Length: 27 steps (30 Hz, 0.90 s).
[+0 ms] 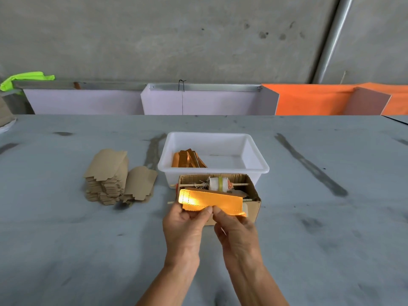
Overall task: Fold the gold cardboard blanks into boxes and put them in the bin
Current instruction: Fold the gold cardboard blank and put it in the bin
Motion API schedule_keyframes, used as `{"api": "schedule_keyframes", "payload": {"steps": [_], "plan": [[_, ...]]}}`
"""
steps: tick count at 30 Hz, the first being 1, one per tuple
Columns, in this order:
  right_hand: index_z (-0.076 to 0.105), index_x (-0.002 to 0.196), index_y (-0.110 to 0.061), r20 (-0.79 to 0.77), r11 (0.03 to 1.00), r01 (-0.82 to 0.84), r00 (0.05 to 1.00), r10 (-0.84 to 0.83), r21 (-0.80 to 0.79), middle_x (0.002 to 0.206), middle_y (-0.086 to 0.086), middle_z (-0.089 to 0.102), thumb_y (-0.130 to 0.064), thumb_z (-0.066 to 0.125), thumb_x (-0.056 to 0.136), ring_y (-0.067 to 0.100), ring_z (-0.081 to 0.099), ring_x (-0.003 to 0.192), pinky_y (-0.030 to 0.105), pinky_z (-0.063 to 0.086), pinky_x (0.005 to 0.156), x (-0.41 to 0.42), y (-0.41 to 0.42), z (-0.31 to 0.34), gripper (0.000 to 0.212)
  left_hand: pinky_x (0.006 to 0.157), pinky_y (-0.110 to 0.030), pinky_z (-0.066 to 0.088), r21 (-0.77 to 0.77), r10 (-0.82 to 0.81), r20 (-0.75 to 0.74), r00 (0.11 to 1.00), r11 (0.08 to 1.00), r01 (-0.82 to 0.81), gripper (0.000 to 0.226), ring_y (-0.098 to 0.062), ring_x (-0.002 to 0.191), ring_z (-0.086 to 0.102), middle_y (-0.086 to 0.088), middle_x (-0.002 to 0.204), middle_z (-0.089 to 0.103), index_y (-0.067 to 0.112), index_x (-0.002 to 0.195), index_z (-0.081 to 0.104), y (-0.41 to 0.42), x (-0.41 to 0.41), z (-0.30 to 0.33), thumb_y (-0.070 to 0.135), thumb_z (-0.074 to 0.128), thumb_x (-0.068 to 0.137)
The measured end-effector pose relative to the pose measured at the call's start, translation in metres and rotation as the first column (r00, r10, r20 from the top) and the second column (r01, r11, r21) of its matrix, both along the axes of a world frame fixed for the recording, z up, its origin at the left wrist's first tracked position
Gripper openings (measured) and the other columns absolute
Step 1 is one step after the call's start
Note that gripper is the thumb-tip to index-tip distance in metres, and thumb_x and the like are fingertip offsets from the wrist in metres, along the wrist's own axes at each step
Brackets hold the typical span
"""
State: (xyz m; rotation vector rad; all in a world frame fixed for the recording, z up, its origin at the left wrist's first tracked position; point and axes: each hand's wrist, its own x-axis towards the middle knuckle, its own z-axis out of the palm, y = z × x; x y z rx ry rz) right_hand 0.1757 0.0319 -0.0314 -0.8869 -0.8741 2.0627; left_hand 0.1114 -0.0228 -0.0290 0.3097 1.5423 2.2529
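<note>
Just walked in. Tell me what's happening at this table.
A person is folding gold cardboard into boxes. Both the left hand and the right hand pinch the near edge of one gold blank, held above an open cardboard box that contains a spool on a stick. Behind it, the white bin holds a few gold pieces at its left end. A stack of flat blanks, brown side up, waits to the left on the grey table.
</note>
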Motion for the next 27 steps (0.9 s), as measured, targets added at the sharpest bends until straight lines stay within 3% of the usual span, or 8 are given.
{"api": "schedule_keyframes", "payload": {"steps": [6,12,14,19,22,27], "plan": [[0.062,0.076,-0.009,-0.022,1.000,-0.020,1.000,0.019,-0.016,0.062,0.002,0.065,-0.003,0.068,0.081,0.009,0.062,0.054,0.020,0.048,0.057,0.004,0.003,0.000,0.010,0.053,-0.017,0.052,-0.015,0.046,0.004,0.999,0.999,-0.046,0.022,-0.010,0.060,0.068,-0.002,0.068,0.073,0.008,0.080,0.067,-0.007,-0.005,-0.003,-0.009,0.074,0.069],[0.064,0.086,-0.006,-0.025,0.998,-0.050,0.998,0.049,-0.032,0.069,0.012,0.071,-0.014,0.049,0.096,0.016,0.070,0.061,0.026,0.050,0.057,0.013,0.009,0.000,0.020,0.055,-0.023,0.052,-0.021,0.002,0.028,1.000,1.000,-0.001,0.004,-0.015,0.058,0.065,-0.009,0.068,0.071,0.007,0.082,0.070,-0.013,-0.014,-0.008,0.004,0.066,0.083],[0.063,0.085,-0.007,-0.040,0.997,-0.053,0.998,0.051,-0.051,0.069,0.012,0.071,-0.015,0.048,0.097,0.017,0.070,0.061,0.028,0.048,0.059,0.014,0.011,0.000,0.021,0.052,-0.023,0.052,-0.005,-0.015,0.056,0.998,1.000,0.015,0.011,-0.020,0.059,0.066,-0.016,0.070,0.071,0.004,0.082,0.069,-0.015,-0.015,-0.010,0.011,0.062,0.087],[0.064,0.087,-0.010,-0.172,0.981,-0.075,0.984,0.045,-0.177,0.072,0.009,0.070,-0.015,0.061,0.086,0.015,0.066,0.055,0.023,0.050,0.046,0.013,0.008,0.002,0.006,0.056,-0.024,0.054,0.004,-0.089,0.011,0.996,0.996,0.089,0.021,-0.020,0.066,0.068,-0.015,0.076,0.071,0.007,0.083,0.072,-0.016,-0.020,-0.010,0.025,0.063,0.078],[0.062,0.091,-0.007,-0.283,0.964,-0.133,0.957,0.064,-0.231,0.079,0.015,0.072,-0.005,0.067,0.072,0.015,0.067,0.055,0.020,0.053,0.046,0.012,0.007,0.003,0.020,0.065,-0.029,0.053,-0.053,-0.159,-0.075,0.984,0.986,0.156,0.021,-0.020,0.072,0.065,-0.013,0.079,0.072,0.011,0.082,0.075,-0.020,-0.021,-0.010,0.027,0.066,0.073],[0.060,0.085,-0.004,-0.279,0.985,-0.110,0.958,0.070,-0.132,0.072,0.013,0.068,-0.002,0.064,0.071,0.017,0.066,0.059,0.022,0.055,0.050,0.014,0.014,0.000,0.015,0.063,-0.030,0.050,-0.040,-0.282,-0.013,0.959,0.959,0.281,0.028,-0.016,0.080,0.066,-0.006,0.089,0.073,0.017,0.086,0.076,-0.023,-0.029,0.003,0.035,0.066,0.066]]}}
